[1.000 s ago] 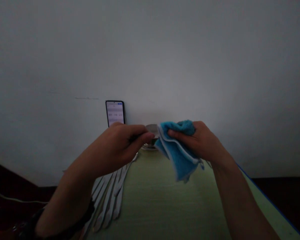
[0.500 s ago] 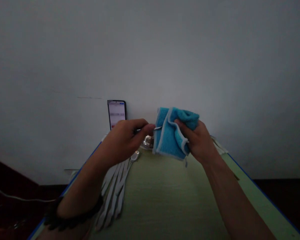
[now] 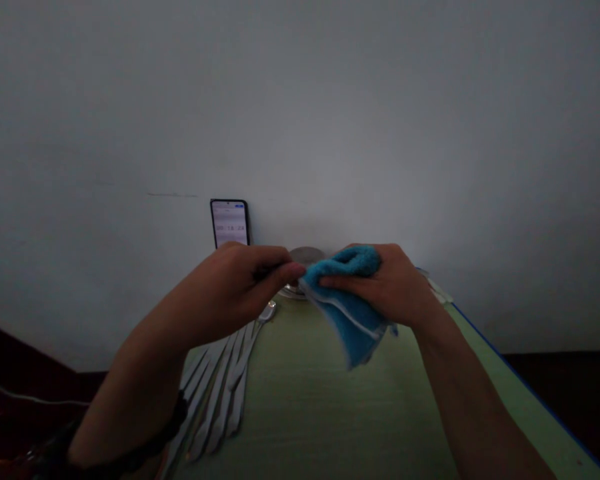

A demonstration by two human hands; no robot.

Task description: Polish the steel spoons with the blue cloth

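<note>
My left hand (image 3: 240,283) pinches the handle of a metal utensil, almost all of it hidden between fingers and cloth. My right hand (image 3: 390,283) grips a blue cloth with a pale edge (image 3: 353,313), folded around the utensil's other end right next to my left fingertips. Both hands hover above the far part of a green table (image 3: 305,400). The cloth's lower corner hangs down toward the table.
Several metal utensils (image 3: 225,393) lie side by side on the table's left part. A metal container (image 3: 305,257) stands at the far edge behind my hands. A phone with a lit screen (image 3: 230,223) leans against the white wall. Pale items (image 3: 437,290) lie at the far right.
My right hand turned and drew the cloth back and forth along the utensil: half a second ago the cloth stood raised, now it is lower and folded tight against my left fingertips.
</note>
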